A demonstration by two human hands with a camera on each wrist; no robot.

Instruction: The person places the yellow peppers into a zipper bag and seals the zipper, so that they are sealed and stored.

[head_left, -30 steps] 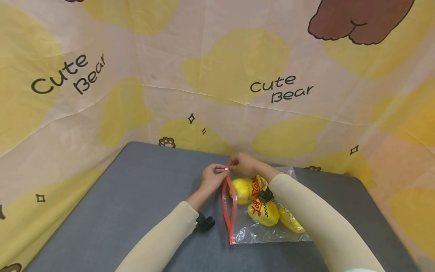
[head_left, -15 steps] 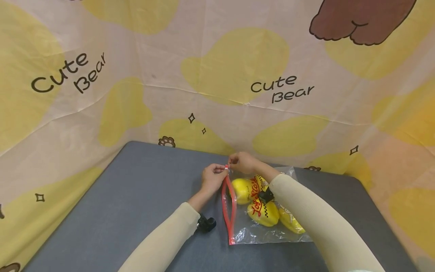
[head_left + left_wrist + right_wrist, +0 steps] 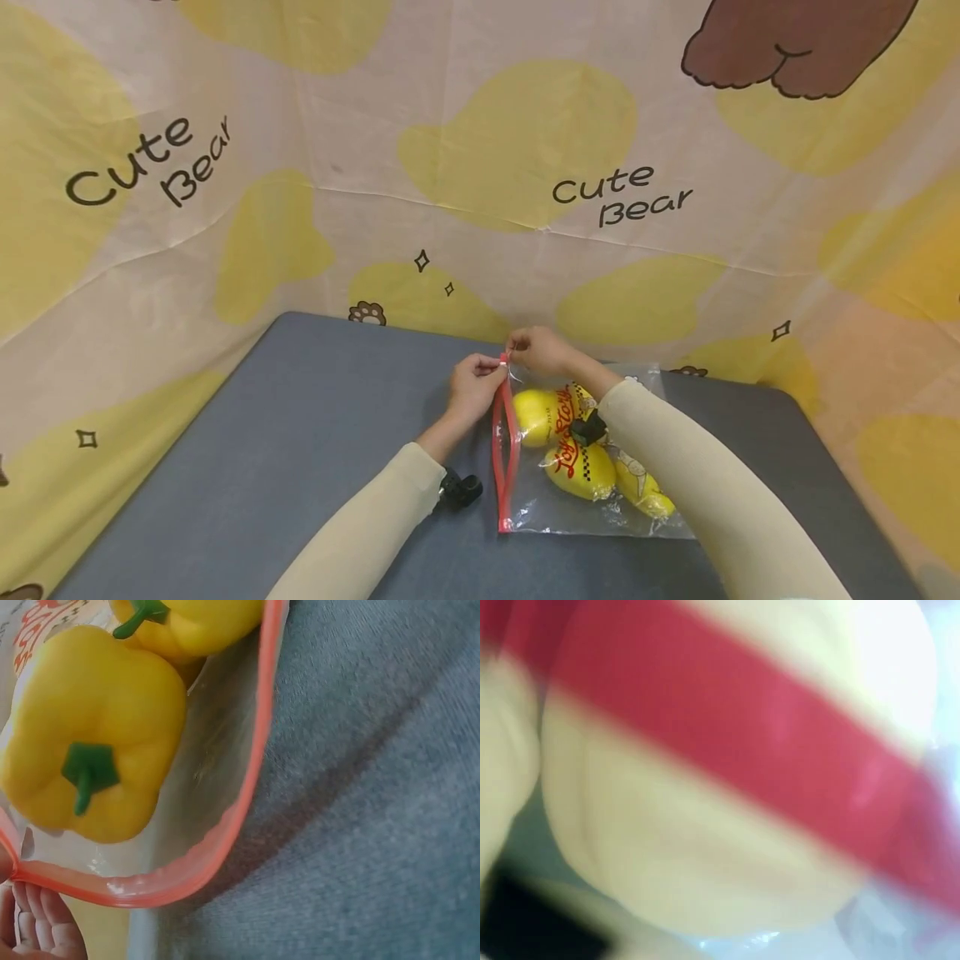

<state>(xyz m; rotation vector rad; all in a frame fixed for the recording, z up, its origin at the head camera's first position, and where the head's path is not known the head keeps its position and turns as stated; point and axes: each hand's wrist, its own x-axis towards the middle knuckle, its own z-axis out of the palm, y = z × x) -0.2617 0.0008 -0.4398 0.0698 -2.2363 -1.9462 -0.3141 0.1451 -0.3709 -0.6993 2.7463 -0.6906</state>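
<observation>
A clear zip bag [image 3: 543,515] with red print lies on the table, its red zip strips [image 3: 495,454] bowed apart midway along the mouth. Inside are yellow bell peppers [image 3: 581,471]; the left wrist view shows one bell pepper [image 3: 112,697] with a green stem, facing the opening. My left hand [image 3: 472,390] pinches the far end of the red mouth between thumb and fingers. Just right of it, my right hand [image 3: 543,348] pinches the bag at that same corner. In the right wrist view a blurred red strip [image 3: 742,727] crosses a pale round shape.
The grey table [image 3: 322,433] reaches back to a patterned cloth [image 3: 480,150] hung around it. A black wrist camera [image 3: 461,490] sits beside the left sleeve, another black wrist camera [image 3: 588,429] by the right. The right sleeve [image 3: 697,467] covers part of the bag.
Both hands have shifted slightly away from me, still at the bag's far corner. The near end of the red mouth has swung a little left, and the bag has moved slightly with it.
</observation>
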